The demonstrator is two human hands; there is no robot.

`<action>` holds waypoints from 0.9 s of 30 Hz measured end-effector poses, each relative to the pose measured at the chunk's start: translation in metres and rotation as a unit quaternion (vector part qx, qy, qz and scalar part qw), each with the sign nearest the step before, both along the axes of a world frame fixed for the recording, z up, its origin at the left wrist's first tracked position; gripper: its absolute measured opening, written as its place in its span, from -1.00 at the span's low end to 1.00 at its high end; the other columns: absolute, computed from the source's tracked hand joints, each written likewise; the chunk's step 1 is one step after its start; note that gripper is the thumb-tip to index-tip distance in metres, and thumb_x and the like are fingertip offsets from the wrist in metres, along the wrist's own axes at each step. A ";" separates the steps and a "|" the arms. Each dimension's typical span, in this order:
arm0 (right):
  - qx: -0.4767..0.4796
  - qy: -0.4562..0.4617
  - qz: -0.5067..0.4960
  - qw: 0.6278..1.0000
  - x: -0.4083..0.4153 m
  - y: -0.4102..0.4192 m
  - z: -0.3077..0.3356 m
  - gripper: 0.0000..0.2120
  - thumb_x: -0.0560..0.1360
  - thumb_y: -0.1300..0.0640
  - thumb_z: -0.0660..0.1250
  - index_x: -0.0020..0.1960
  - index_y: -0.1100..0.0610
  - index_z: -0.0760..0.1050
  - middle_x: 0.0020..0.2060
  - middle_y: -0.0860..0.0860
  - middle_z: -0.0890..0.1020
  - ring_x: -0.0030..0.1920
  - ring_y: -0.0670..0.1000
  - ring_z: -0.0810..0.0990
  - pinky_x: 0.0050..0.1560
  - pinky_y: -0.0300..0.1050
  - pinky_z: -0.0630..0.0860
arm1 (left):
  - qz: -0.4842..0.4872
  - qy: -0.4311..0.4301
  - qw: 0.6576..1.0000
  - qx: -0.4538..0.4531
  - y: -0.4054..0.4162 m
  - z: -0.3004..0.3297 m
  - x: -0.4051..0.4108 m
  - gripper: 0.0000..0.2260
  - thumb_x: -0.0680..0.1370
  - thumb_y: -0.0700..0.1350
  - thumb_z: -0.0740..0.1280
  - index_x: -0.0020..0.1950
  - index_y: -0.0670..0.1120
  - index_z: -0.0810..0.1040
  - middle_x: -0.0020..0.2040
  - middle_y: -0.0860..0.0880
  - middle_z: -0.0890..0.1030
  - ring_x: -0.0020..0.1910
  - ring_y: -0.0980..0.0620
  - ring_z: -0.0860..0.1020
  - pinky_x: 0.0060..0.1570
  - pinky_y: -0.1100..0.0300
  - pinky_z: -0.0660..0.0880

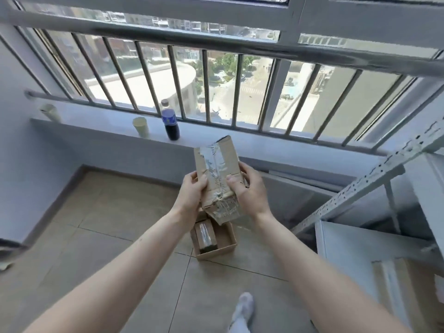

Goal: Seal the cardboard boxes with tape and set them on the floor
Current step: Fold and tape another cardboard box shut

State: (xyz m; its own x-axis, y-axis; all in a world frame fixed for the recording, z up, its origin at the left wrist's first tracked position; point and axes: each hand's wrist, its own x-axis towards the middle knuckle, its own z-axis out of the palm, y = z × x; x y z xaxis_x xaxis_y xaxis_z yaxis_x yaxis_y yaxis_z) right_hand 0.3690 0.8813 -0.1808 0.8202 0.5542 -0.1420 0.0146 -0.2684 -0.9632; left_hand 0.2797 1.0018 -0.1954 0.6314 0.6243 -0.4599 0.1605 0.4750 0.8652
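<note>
I hold a small taped cardboard box point(219, 174) in the air above the tiled floor, clear tape running down its top face and over its near end. My left hand point(192, 191) grips its left side, thumb on top. My right hand point(249, 191) grips its right side, thumb pressed on the tape. Directly below, an open cardboard box point(227, 241) stands on the floor with a smaller taped box point(205, 234) inside it.
A dark bottle point(170, 123) and two paper cups point(140, 126) stand on the window ledge behind the railing bars. A white metal shelf rack point(374, 195) stands at the right, with a taped box point(406, 284) on it. My foot point(242, 308) is on the floor tiles.
</note>
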 end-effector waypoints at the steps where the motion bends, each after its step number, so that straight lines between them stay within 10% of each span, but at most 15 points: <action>1: -0.012 0.007 0.010 1.000 0.010 0.007 -0.013 -0.38 0.44 -0.08 0.41 0.47 0.02 0.40 0.31 -0.04 0.53 0.28 -0.08 0.53 0.34 0.03 0.49 | 0.009 0.009 1.000 -0.006 0.005 -0.014 0.008 -0.67 0.68 -0.13 0.26 0.43 -0.15 0.35 0.28 -0.14 0.61 0.20 -0.10 0.63 0.17 -0.08 0.58; 9: -0.097 0.057 0.076 0.991 0.069 0.047 -0.151 -0.53 0.57 0.17 0.37 0.46 0.06 0.42 0.10 -0.18 0.59 -0.04 -0.47 0.51 -0.07 -0.61 0.36 | 0.051 0.060 0.996 -0.030 0.037 -0.152 0.051 -0.80 0.69 -0.20 0.24 0.31 -0.08 0.46 0.20 -0.11 0.64 0.17 -0.10 0.64 0.19 -0.05 0.58; 15: -0.158 0.136 0.083 0.975 0.073 0.071 -0.303 -0.41 0.40 -0.06 0.38 0.43 -0.06 0.41 0.18 -0.17 0.62 0.24 -0.07 0.56 0.30 0.00 0.50 | 0.057 0.112 0.992 -0.031 0.051 -0.292 0.056 -0.77 0.66 -0.21 0.28 0.33 -0.10 0.47 0.12 -0.05 0.66 0.04 0.01 0.67 -0.05 0.13 0.63; 27: -0.220 0.159 0.107 0.956 0.061 0.098 -0.568 -0.62 0.52 -0.11 0.36 0.30 -0.06 0.43 0.09 -0.15 0.63 0.07 -0.15 0.60 0.15 -0.12 0.52 | 0.066 0.182 0.981 -0.007 0.068 -0.557 0.039 -0.69 0.59 -0.25 0.39 0.31 -0.17 0.45 0.12 -0.07 0.63 0.04 0.05 0.62 -0.08 0.27 0.56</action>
State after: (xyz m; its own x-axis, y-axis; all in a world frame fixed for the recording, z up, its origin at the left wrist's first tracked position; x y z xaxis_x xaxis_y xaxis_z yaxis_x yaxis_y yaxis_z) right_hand 0.4297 0.9797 -0.7490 0.5715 0.5335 -0.6236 -0.1603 -0.6727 -0.7224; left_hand 0.3188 1.0698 -0.7527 0.3378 0.6818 -0.6489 0.3944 0.5234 0.7553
